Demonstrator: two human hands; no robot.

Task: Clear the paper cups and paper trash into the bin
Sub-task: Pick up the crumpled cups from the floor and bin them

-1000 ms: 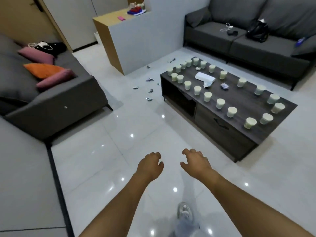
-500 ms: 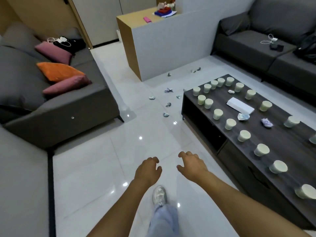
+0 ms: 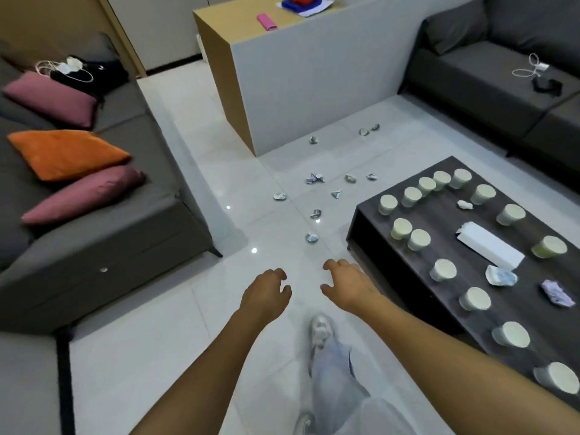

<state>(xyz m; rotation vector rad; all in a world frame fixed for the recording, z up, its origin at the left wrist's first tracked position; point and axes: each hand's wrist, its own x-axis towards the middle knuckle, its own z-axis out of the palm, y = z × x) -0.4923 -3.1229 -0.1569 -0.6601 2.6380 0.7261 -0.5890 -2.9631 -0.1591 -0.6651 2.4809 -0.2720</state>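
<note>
Several pale paper cups (image 3: 442,269) stand upside down on the dark coffee table (image 3: 370,243) at the right. Crumpled paper balls (image 3: 500,276) and a flat white paper (image 3: 489,244) lie among them. More crumpled paper scraps (image 3: 314,178) are scattered on the white tile floor ahead, the nearest (image 3: 311,237) just beyond my hands. My left hand (image 3: 266,293) and my right hand (image 3: 346,282) hang in front of me with fingers loosely curled, holding nothing. No bin is in view.
A grey sofa (image 3: 94,233) with pink and orange cushions (image 3: 66,152) lines the left. A wood and grey counter (image 3: 282,73) stands ahead. Another dark sofa (image 3: 489,76) sits at the back right. My leg and shoe (image 3: 320,331) step forward below my hands.
I have walked forward and turned left; the coffee table and floor scraps are nearer and have shifted right. Both hands stay empty in the same pose.
</note>
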